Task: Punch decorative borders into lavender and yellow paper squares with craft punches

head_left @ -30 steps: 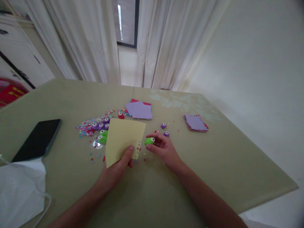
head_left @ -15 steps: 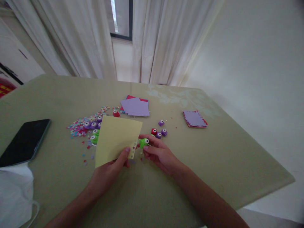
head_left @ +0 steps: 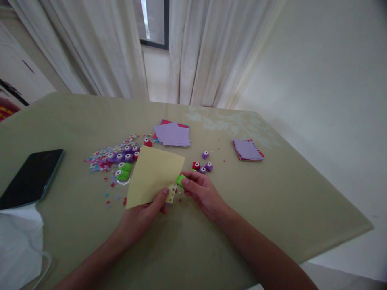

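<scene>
A yellow paper (head_left: 155, 173) with small star-shaped holes near its right edge is pinched in my left hand (head_left: 151, 207), thumb on top. My right hand (head_left: 201, 191) grips a green paper punch (head_left: 181, 181) against the paper's right edge. Just beyond my right hand lie a red punch (head_left: 196, 165) and several purple punches (head_left: 209, 166). Left of the paper, green punches (head_left: 122, 173) sit in front of a row of purple ones (head_left: 119, 157). The fingers under the paper are partly hidden.
Colourful confetti (head_left: 99, 160) is scattered at the left. Purple, red and blue sheets (head_left: 173, 135) lie at the back, and a smaller stack with patterned edges (head_left: 248, 150) at the right. A black phone (head_left: 32, 177) and a white mask (head_left: 19, 249) are at the far left.
The paper has shifted slightly right, uncovering more of the punches on the left. My right hand has turned the green punch, and its thumb now lies over it at the paper's edge.
</scene>
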`<state>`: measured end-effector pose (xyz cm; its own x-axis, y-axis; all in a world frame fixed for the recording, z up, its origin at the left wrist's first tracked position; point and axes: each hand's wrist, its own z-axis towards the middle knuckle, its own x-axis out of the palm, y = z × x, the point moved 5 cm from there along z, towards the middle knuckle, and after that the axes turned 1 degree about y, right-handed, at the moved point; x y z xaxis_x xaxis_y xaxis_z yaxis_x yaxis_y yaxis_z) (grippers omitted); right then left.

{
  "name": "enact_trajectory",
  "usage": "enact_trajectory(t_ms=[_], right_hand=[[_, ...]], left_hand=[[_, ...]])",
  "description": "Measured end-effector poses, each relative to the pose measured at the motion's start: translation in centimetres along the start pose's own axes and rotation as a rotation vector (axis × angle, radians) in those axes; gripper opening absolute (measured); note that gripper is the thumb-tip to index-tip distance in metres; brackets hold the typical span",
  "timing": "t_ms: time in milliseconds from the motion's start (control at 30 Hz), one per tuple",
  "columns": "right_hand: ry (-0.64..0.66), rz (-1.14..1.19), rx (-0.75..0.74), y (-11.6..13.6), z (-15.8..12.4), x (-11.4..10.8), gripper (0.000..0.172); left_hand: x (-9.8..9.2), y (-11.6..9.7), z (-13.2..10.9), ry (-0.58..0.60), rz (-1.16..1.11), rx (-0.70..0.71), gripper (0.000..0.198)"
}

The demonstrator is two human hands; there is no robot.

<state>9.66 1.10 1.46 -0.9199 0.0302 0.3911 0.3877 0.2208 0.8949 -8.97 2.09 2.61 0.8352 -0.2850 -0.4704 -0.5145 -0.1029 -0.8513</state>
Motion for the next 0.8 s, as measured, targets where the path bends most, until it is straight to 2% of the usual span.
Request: enact_trajectory(t_ms=[200, 400, 567, 800], right_hand=[[-0.049, -0.028, -0.048, 0.5, 0.1, -0.5, 0.034], [0.002, -0.008, -0.058, 0.1, -0.1, 0.0, 0.034], [-0.048, 0.003, -0.085, 0.0, 0.2, -0.5, 0.043], [0.066, -0.2, -0.069, 0.5, 0.0, 0.1, 0.038]], left_hand=[[0.2, 0.7, 0.1, 0.016, -0.021, -0.051, 0.053], [0.3, 0.6, 0.1, 0.049, 0.001, -0.053, 0.053], [0.4, 0.2, -0.1, 0.086, 0.035, -0.102, 0.048], [0.7, -0.2, 0.0, 0.088, 0.05, -0.022, 0.051]])
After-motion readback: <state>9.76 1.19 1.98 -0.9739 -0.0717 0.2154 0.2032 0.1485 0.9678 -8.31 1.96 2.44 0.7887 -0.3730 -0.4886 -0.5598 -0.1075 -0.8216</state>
